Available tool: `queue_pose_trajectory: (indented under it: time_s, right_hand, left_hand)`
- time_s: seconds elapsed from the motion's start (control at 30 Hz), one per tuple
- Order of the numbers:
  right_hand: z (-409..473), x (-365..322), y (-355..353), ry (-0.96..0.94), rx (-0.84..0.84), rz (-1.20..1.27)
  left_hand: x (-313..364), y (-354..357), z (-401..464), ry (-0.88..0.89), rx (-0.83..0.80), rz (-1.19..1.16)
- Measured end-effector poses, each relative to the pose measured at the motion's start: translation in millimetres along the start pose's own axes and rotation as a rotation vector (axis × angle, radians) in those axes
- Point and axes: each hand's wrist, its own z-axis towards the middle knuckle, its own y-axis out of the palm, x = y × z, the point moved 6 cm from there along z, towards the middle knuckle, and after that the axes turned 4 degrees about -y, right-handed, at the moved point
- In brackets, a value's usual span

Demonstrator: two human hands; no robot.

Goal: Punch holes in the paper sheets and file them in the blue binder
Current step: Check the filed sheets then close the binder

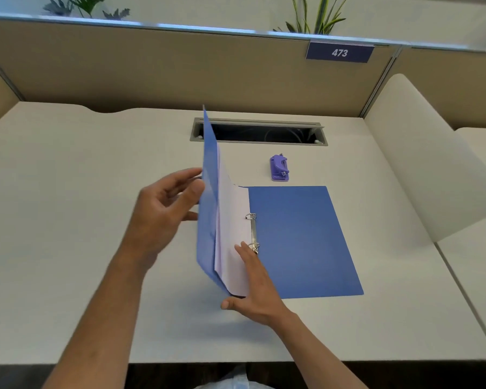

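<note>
1. Blue binder (298, 240) lies open on the white tabletop (68, 220) at frame centre, its right cover flat and its left cover raised nearly upright.
2. Nearest the camera, the right hand (253, 287) rests flat on the paper sheets (233, 234) at the binder's lower edge; its fingers (243, 249) are straight and together, their tips just beside the lower metal ring (254, 246).
3. Left of centre, the left hand (163, 209) is at the outer face of the raised cover, its fingers (180, 176) loosely spread and slightly bent; whether they actually grip the cover cannot be told.
4. The sheets sit on the rings and lean against the raised cover.
5. Beyond the binder, upper centre, a purple hole punch (279, 167) stands apart on the tabletop.
6. Farther back is a cable slot (260, 131), then a beige partition (152, 66) carrying a sign (339, 52) reading 473.
</note>
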Motion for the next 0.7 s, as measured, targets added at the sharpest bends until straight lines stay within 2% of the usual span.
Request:
queue_pose_trajectory:
  time_s: [0.2, 0.3, 0.43, 0.53, 0.6, 0.7]
  right_hand:
    - [-5, 5, -10, 0.065, 0.054, 0.242]
    - [-6, 6, -14, 0.166, 0.024, 0.322]
    - [-11, 6, -24, 0.225, -0.02, 0.39]
    - [-11, -6, -33, 0.139, 0.069, 0.546]
    - [-10, -14, -44, 0.046, 0.188, 0.632]
    - [-11, -16, -54, 0.025, 0.26, 0.576]
  left_hand:
    - [-8, 58, -8, 0.013, -0.167, -0.105]
    - [-17, 83, -12, 0.026, -0.253, -0.041]
    - [-31, 102, -18, 0.025, -0.25, 0.074]
    - [-40, 115, -25, 0.029, -0.279, 0.116]
    - [-45, 125, -31, 0.04, -0.304, 0.151]
    - [-52, 133, -37, 0.074, -0.316, 0.234]
